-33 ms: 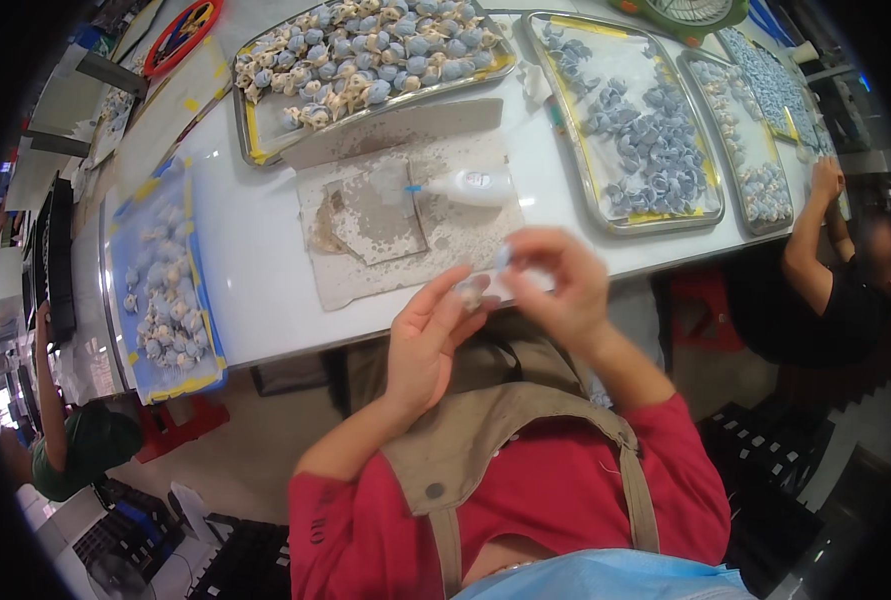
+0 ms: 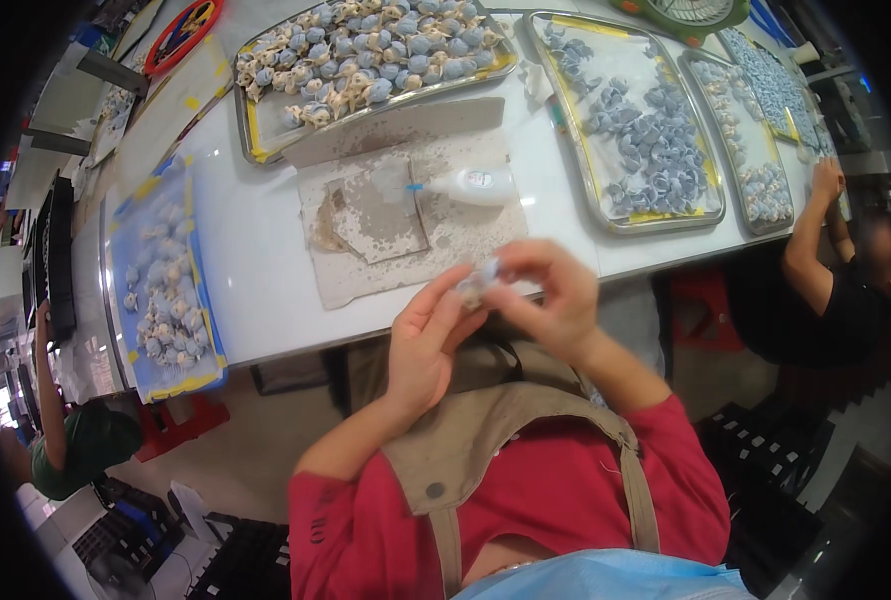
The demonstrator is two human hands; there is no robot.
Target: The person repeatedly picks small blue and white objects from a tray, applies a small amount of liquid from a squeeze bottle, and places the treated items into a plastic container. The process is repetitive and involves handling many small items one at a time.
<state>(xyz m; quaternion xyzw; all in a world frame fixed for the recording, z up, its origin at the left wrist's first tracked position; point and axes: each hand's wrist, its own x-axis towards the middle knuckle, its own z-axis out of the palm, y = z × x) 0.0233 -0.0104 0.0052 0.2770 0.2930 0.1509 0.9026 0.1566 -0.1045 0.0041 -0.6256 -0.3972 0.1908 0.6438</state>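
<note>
My left hand (image 2: 427, 335) is closed, its fingertips holding a small cream-coloured figure (image 2: 470, 294) just off the table's front edge. Between the thumb and fingers of my right hand (image 2: 555, 300) is a small blue-grey piece (image 2: 489, 270), touching or nearly touching the figure; fingers hide part of both. Beyond my hands, a white squeeze bottle (image 2: 480, 187) with a blue tip lies on a stained cardboard sheet (image 2: 365, 285). A metal tray (image 2: 700, 218) at the right holds many loose blue-grey curved pieces.
Cream-and-blue figures fill a large tray (image 2: 255, 150) at the back, and more lie on a blue-lined tray (image 2: 210, 365) at the left. Further right are another tray (image 2: 765, 160) and a green fan (image 2: 690, 12). Other people sit at both sides.
My right hand has shifted slightly left, bringing the blue-grey piece from apart up against or very near the cream figure. My left hand has hardly moved.
</note>
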